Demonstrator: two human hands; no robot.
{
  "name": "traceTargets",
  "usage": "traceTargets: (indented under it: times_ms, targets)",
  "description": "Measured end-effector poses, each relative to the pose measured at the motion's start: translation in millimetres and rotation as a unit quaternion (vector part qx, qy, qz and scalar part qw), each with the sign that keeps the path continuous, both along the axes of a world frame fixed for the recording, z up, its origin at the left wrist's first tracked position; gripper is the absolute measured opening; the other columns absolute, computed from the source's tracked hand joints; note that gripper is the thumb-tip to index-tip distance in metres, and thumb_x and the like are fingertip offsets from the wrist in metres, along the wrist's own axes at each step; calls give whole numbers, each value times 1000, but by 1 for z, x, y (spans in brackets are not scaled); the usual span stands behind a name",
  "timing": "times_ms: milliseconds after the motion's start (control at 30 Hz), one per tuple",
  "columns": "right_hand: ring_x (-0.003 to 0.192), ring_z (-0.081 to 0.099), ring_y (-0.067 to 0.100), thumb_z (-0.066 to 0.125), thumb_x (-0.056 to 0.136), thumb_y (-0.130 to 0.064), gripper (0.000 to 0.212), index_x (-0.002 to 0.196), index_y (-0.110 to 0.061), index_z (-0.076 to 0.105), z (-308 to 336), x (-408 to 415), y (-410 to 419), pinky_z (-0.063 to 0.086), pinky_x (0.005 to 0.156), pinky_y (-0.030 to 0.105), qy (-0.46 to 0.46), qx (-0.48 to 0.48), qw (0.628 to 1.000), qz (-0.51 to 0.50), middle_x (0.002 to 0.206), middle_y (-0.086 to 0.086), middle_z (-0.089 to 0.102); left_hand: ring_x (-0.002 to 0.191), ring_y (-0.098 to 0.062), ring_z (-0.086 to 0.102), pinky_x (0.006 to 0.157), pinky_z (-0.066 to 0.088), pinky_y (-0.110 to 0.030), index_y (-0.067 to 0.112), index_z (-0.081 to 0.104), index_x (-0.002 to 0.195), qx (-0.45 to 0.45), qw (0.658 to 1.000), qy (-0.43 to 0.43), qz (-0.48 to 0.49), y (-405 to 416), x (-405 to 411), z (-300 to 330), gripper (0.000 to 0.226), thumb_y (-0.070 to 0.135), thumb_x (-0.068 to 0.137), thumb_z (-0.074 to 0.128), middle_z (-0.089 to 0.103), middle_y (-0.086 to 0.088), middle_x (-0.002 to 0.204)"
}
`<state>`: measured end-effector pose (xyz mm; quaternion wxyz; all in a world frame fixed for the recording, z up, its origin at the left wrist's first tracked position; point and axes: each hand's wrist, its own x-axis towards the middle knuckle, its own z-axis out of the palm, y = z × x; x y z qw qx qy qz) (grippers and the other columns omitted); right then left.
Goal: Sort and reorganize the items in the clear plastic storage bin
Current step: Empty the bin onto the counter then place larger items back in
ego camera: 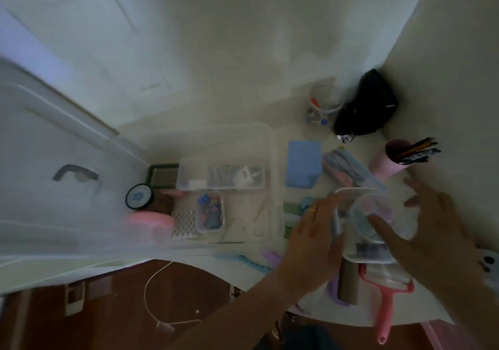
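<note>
Mid-sort beside the clear storage bin (270, 144): left hand (313, 236) pinching a pen (336, 223), right hand (432, 231) spread over a round clear container (364, 220), probably next needing a firm grip and a spot.

Both hands over the clutter just right of the clear plastic storage bin (271, 144)

The frame's pretty blurry. The left hand (310, 239) holds a grey pen-like stick (335, 224), and the right hand (432, 231) has its fingers spread, a fingertip on a small round clear plastic container (363, 214). Inside the bin sit a long clear organizer tray (221, 177) and a small clear box of blue and pink clips (211, 211). A blue rectangular block (303, 167) sits beside the bin, a pink hairbrush (386, 306) nearer the person.
</note>
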<state>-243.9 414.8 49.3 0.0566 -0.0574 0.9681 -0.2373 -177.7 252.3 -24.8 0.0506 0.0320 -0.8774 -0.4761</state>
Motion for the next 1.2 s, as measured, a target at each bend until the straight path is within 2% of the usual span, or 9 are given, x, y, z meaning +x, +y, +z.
traceTargets:
  times_ms: [133, 233, 400, 567, 700, 800, 933, 1067, 1200]
  targets:
    - [68, 55, 5, 63, 92, -27, 17, 109, -30, 60, 15, 28, -94, 48, 63, 29, -23, -145, 986, 83, 82, -9, 60, 113, -15, 56, 96, 44, -27, 23, 57, 127, -135, 985, -19, 102, -101, 38, 18, 30, 33, 99, 54, 57, 4, 126]
    - [50, 50, 6, 47, 98, -12, 22, 96, -27, 64, -7, 38, -177, 39, 47, 19, -157, -190, 959, 139, 66, -4, 58, 120, -25, 52, 101, 42, -37, 17, 55, 129, -213, 950, -175, 144, -181, 52, 5, 33, 31, 99, 51, 55, -5, 132]
    - [81, 64, 25, 50, 92, -5, 24, 97, -1, 73, -91, 25, -297, 51, 69, 34, -395, -117, 908, 77, 101, 17, 72, 120, -30, 55, 87, 42, -28, 0, 41, 143, -16, 898, -382, 217, -278, 38, -34, 45, 11, 100, 50, 55, -18, 136]
    - [93, 68, 27, 64, 88, -44, 31, 90, -12, 67, -137, 25, -352, 48, 73, 27, -319, -26, 947, -16, 91, 6, 66, 120, -27, 57, 108, 43, -37, 0, 56, 130, 55, 895, -384, 221, -310, 18, -88, 36, 18, 99, 53, 60, -10, 132]
    - [82, 68, 25, 72, 74, -56, 41, 87, -17, 68, -151, 32, -377, 48, 69, 27, -257, -35, 957, -131, 90, 6, 70, 100, -25, 64, 98, 53, -45, 23, 67, 100, 32, 895, -392, 212, -320, 9, -166, 28, 33, 82, 49, 69, -5, 103]
    - [77, 70, 24, 76, 64, -61, 50, 83, -15, 72, -161, 33, -380, 49, 63, 26, -243, -42, 954, -168, 84, 6, 72, 95, -22, 65, 93, 54, -36, 17, 71, 92, 3, 899, -398, 181, -312, 8, -141, 18, 27, 84, 59, 71, -4, 99]
    - [55, 63, 16, 79, 71, -42, 27, 58, -21, 69, -166, 31, -370, 43, 48, 21, -264, -73, 952, -134, 58, -1, 66, 95, -22, 69, 84, 58, -34, 18, 72, 94, -34, 904, -388, 179, -308, 11, -134, 19, 29, 79, 63, 74, -3, 98]
    - [86, 72, 22, 76, 78, -27, 14, 91, -24, 80, -164, 32, -360, 59, 78, 30, -270, -81, 956, -84, 88, 3, 77, 92, -24, 68, 76, 51, -29, 13, 71, 94, -96, 913, -360, 168, -300, 13, -112, 14, 22, 84, 65, 72, -6, 96]
    - [89, 72, 17, 78, 77, -32, 19, 95, -26, 79, -169, 33, -360, 57, 84, 29, -268, -90, 959, -18, 90, -1, 78, 93, -27, 67, 75, 50, -32, 9, 69, 90, -135, 909, -360, 162, -295, 14, -102, 14, 20, 89, 60, 72, -11, 96]
